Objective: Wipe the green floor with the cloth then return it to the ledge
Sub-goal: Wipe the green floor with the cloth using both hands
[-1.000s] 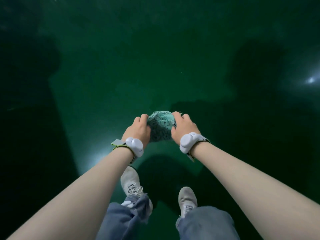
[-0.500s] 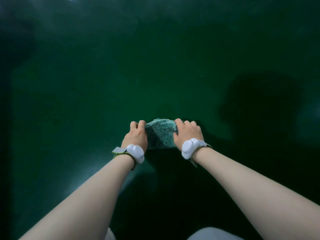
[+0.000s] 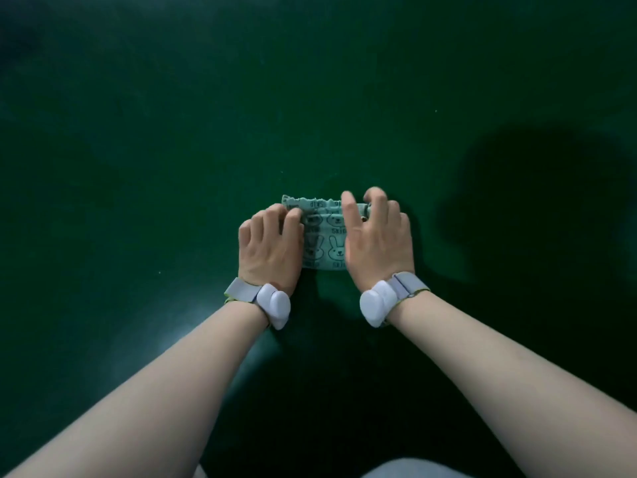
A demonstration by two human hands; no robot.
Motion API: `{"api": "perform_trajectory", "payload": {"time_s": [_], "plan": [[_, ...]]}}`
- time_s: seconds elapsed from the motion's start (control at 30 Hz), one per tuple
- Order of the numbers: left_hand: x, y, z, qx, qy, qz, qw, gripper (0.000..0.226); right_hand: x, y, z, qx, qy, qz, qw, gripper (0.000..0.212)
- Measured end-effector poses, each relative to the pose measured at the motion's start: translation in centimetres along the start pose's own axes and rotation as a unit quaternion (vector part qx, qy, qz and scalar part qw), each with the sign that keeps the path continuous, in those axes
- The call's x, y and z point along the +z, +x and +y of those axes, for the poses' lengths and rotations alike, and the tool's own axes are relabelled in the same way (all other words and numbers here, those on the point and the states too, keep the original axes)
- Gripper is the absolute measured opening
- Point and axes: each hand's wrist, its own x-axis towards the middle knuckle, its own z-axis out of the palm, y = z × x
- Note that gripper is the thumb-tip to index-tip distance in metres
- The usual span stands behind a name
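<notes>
A small pale-green cloth (image 3: 325, 236) printed with rabbit faces lies flattened on the dark green floor (image 3: 172, 150) in the middle of the view. My left hand (image 3: 270, 248) rests on its left edge, fingers curled and pinching the cloth. My right hand (image 3: 377, 243) covers its right side, fingers spread and partly lifted, the fingertips blurred. Both wrists carry white trackers on grey straps. No ledge is in view.
Glossy green floor stretches on every side. A dark shadow (image 3: 537, 208) falls on the floor to the right of my hands, and a pale light reflection (image 3: 193, 326) shows beside my left forearm. My knees show at the bottom edge.
The cloth went from a bunched ball held above the floor to lying flat on it. My hands came lower and closer to the floor, and my feet dropped out of view.
</notes>
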Motion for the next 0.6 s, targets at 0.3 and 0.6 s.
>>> {"api": "perform_trajectory", "payload": {"time_s": [0.3, 0.6], "plan": [[3.7, 0.3, -0.5, 0.042, 0.017, -0.011, 0.999, 0.034, 3.7, 0.7, -0.3, 0.004, 0.009, -0.003, 1.0, 0.038], [5.1, 12.2, -0.6, 0.045, 0.061, -0.085, 0.994, 0.034, 4.6, 11.4, 0.3, 0.026, -0.019, 0.001, 0.999, 0.032]]}}
